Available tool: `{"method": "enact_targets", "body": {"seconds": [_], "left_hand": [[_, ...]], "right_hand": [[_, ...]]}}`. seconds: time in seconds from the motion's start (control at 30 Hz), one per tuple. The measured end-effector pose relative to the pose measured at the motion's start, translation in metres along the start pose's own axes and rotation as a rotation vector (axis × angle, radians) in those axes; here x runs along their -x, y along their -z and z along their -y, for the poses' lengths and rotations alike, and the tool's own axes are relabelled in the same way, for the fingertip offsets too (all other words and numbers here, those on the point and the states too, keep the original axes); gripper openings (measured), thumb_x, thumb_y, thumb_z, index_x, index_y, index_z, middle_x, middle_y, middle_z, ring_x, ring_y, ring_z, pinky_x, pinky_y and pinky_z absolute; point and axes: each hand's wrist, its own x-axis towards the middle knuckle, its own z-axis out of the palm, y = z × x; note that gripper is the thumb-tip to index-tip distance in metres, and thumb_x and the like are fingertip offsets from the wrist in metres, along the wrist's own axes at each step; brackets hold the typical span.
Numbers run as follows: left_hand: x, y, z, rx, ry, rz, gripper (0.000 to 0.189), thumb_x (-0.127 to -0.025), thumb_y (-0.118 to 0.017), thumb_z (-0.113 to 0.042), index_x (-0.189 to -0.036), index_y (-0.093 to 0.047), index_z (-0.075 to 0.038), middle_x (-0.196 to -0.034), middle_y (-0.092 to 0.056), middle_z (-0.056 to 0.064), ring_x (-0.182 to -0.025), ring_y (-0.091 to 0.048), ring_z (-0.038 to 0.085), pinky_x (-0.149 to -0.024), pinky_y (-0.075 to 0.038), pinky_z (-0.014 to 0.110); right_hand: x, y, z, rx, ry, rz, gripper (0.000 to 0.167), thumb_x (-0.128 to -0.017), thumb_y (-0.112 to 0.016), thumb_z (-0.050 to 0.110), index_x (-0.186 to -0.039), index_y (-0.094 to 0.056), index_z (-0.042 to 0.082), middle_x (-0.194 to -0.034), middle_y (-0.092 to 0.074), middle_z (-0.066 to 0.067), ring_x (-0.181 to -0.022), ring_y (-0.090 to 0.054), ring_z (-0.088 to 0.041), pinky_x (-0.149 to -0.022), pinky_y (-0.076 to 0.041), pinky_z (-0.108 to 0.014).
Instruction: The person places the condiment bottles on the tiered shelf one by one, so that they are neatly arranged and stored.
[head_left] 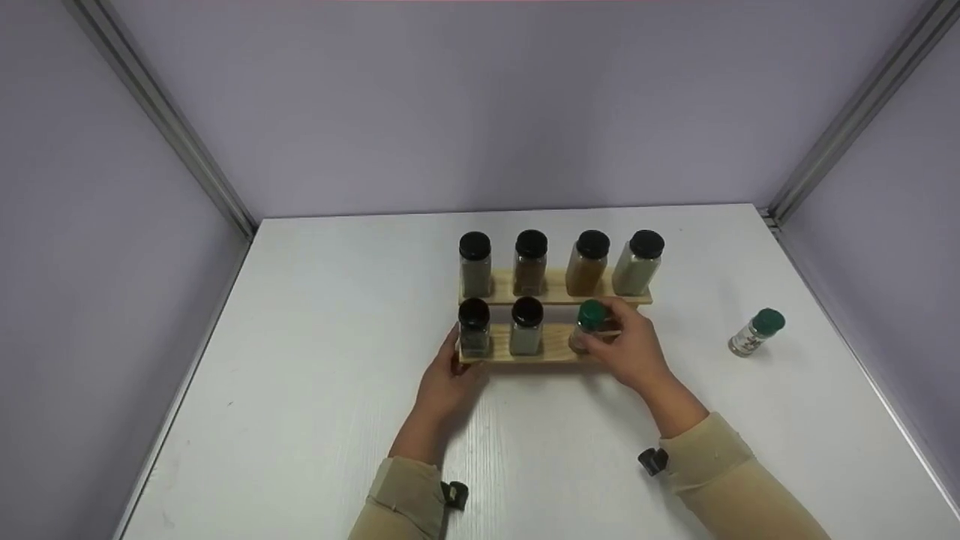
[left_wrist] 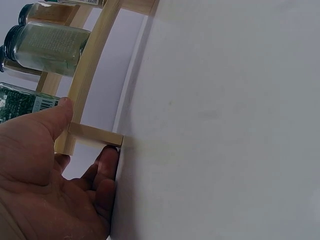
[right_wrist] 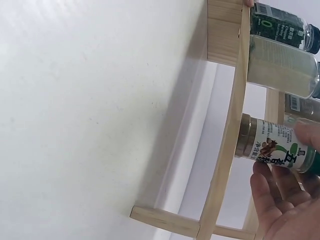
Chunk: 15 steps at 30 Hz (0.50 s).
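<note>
A two-tier wooden spice rack stands on the white table. My left hand grips the left end of its front shelf; in the left wrist view the thumb lies along the wooden shelf edge, with the other fingers curled by the rack's foot. My right hand holds a green-capped spice jar between thumb and fingers, upright at the front shelf's right part. In the right wrist view this labelled jar has its base right at the shelf. Two black-capped spice jars share that shelf.
On the back shelf stand several black-capped spice jars holding green and brown contents. Another green-capped jar is on the table to the right. Pale walls enclose the table at the back and both sides.
</note>
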Motion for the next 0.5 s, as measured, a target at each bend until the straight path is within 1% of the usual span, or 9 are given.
{"method": "enact_targets", "body": {"seconds": [0.1, 0.17, 0.27, 0.33, 0.43, 0.5], "left_hand": [[0.000, 0.000, 0.000, -0.003, 0.005, -0.002, 0.082, -0.103, -0.071, -0.023, -0.170, -0.024, -0.015, -0.149, -0.056, 0.028, -0.136, -0.056, 0.041, -0.113, -0.043, 0.053], [0.000, 0.000, 0.000, -0.015, -0.002, -0.007, 0.082, -0.103, -0.071, -0.024, -0.170, -0.025, -0.015, -0.147, -0.057, 0.028, -0.135, -0.057, 0.041, -0.112, -0.044, 0.054], [0.000, 0.000, 0.000, -0.042, -0.016, -0.014, 0.081, -0.103, -0.070, -0.026, -0.169, -0.026, -0.012, -0.145, -0.058, 0.030, -0.133, -0.058, 0.042, -0.111, -0.045, 0.056], [0.000, 0.000, 0.000, -0.048, -0.015, -0.013, 0.081, -0.103, -0.070, -0.026, -0.169, -0.026, -0.012, -0.145, -0.058, 0.030, -0.133, -0.058, 0.042, -0.111, -0.045, 0.056], [0.000, 0.000, 0.000, -0.031, 0.004, -0.009, 0.082, -0.102, -0.070, -0.026, -0.170, -0.025, -0.015, -0.146, -0.058, 0.029, -0.134, -0.058, 0.042, -0.111, -0.045, 0.055], [0.001, -0.001, -0.001, -0.004, 0.029, -0.008, 0.082, -0.102, -0.070, -0.025, -0.171, -0.024, -0.019, -0.149, -0.056, 0.028, -0.135, -0.057, 0.040, -0.112, -0.044, 0.053]], "right_hand": [[0.000, 0.000, 0.001, -0.002, -0.009, 0.007, 0.051, -0.088, -0.086, 0.007, -0.134, -0.063, 0.005, -0.116, -0.069, -0.014, -0.109, -0.067, -0.032, -0.095, -0.057, -0.049], [0.002, 0.001, 0.000, 0.004, -0.015, 0.022, 0.056, -0.087, -0.087, 0.007, -0.137, -0.061, 0.005, -0.118, -0.069, -0.014, -0.110, -0.067, -0.033, -0.094, -0.056, -0.050], [0.008, 0.006, -0.003, 0.022, -0.015, 0.047, 0.063, -0.086, -0.089, 0.008, -0.141, -0.058, 0.006, -0.125, -0.067, -0.014, -0.114, -0.066, -0.035, -0.098, -0.055, -0.052], [0.014, 0.012, -0.007, 0.043, -0.014, 0.053, 0.067, -0.086, -0.089, 0.010, -0.144, -0.055, 0.007, -0.130, -0.066, -0.015, -0.117, -0.065, -0.036, -0.099, -0.054, -0.053], [0.023, 0.025, -0.015, 0.068, -0.020, 0.033, 0.068, -0.088, -0.088, 0.011, -0.146, -0.053, 0.005, -0.137, -0.063, -0.016, -0.121, -0.063, -0.037, -0.103, -0.051, -0.056], [0.028, 0.036, -0.021, 0.097, -0.024, -0.010, 0.066, -0.090, -0.086, 0.012, -0.146, -0.052, 0.004, -0.138, -0.063, -0.017, -0.121, -0.063, -0.037, -0.102, -0.051, -0.056]]}}
